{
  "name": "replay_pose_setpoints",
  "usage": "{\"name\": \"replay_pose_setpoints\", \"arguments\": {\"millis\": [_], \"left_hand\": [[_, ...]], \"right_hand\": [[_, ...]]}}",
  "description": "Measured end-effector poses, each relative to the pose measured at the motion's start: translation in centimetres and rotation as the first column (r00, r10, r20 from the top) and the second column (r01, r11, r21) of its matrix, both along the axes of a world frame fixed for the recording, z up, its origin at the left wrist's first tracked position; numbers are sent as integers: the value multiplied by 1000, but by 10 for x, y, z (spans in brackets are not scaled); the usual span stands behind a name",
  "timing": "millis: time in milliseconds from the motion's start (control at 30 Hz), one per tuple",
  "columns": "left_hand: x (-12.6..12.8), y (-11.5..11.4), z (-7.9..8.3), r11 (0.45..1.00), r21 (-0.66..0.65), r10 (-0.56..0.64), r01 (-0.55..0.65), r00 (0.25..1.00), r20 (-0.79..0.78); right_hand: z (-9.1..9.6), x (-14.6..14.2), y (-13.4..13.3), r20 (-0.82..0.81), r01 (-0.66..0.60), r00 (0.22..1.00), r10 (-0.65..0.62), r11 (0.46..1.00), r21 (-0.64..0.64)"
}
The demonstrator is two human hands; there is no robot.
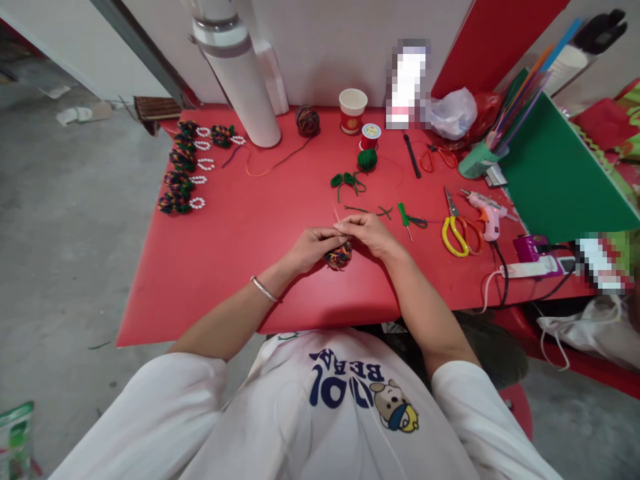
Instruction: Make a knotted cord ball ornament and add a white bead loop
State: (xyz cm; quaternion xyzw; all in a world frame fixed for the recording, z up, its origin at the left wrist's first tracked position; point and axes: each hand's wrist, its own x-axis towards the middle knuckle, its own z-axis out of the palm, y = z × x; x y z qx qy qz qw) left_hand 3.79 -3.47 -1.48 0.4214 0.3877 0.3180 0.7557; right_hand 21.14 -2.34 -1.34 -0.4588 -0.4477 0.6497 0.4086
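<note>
- We have one multicoloured yarn bunch point(339, 257) at the near middle of the red tabletop point(225, 247), under our fingers and in front of our chest.
- Our left grip point(311, 251) pinches the bunch along its upper left edge, thumb and fingers pressed close.
- Our right grip point(369, 233) draws its fingertips together at the top of the bunch, seemingly pinching a thin strand point(336, 212) that sticks up there; we cannot tell whether it is thread or a needle.
- We judge the bunch light, soft and springy, not slippery, and hard to break, though its loops could snag or pull loose.
- It seems best held by its gathered middle, with a gentle pinch that leaves the outer loops uncrushed; the thin strand asks for fingertips only.
- At the far left we count six white beaded loops point(205, 164) beside similar yarn clusters point(183, 159); the clusters overlap, so their own number is uncertain.
- We count two yarn balls, one dark and mixed point(307, 121), one green point(367, 160), plus one red spool point(371, 137) just behind the green ball.
- To our right lie two cutting tools, yellow-and-orange scissors point(454, 233) and red-handled snips point(439, 159), with one green-handled hook point(404, 215) and one pink glue gun point(491, 215).
- One paper cup point(353, 112) stands upright near the back.
</note>
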Motion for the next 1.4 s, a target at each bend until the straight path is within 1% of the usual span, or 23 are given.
{"name": "replay_pose_setpoints", "arguments": {"millis": [133,200,267,367,467,600,700,733,800,867,933,1000,1067,1167,1300,1400], "left_hand": [[-1,4,1,998,-55,-12,10,1000,-27],[-3,6,2,997,-80,-10,7,999,-35],[-3,7,2,996,-84,-16,13,999,-38],[-4,7,3,996,-78,-34,31,999,-38],[-4,6,3,997,-72,-42,39,998,-41],[-4,6,4,995,-78,-68,64,996,-54],[-4,5,4,994,-83,-76,72,996,-48],[-4,5,4,993,-87,-82,78,996,-45],[-4,5,5,992,-93,-91,87,995,-44],[-5,4,6,993,-94,-81,77,996,-41],[-5,3,7,995,-84,-63,60,998,-27],[-5,3,8,997,-69,-46,45,999,-2],[-6,4,8,998,-54,-25,26,999,24],[-7,6,4,999,-44,23,-20,997,73],[-9,9,-4,997,-65,40,-31,989,144],[-10,11,-7,994,-106,48,-31,986,162]], "right_hand": [[0,-1,2,-115,90,989,-92,996,-28],[0,-2,3,-139,100,985,-101,995,-14],[1,-3,3,-141,118,983,-115,993,17],[2,-2,4,-81,199,978,-192,977,81],[2,2,7,-34,299,954,-297,944,137],[4,14,14,-47,429,903,-428,883,192],[6,24,19,-62,515,856,-513,838,179],[6,26,19,-73,521,853,-517,839,156],[7,28,19,-120,483,874,-472,871,90],[7,29,18,-191,392,905,-381,920,23],[7,30,17,-252,303,921,-299,953,-20],[8,32,17,-286,269,920,-268,962,-39],[9,34,17,-300,284,910,-285,958,-48],[9,38,20,-300,320,902,-310,947,-16],[7,43,22,-215,308,936,-279,945,111],[6,45,21,-171,293,950,-263,937,188]]}}
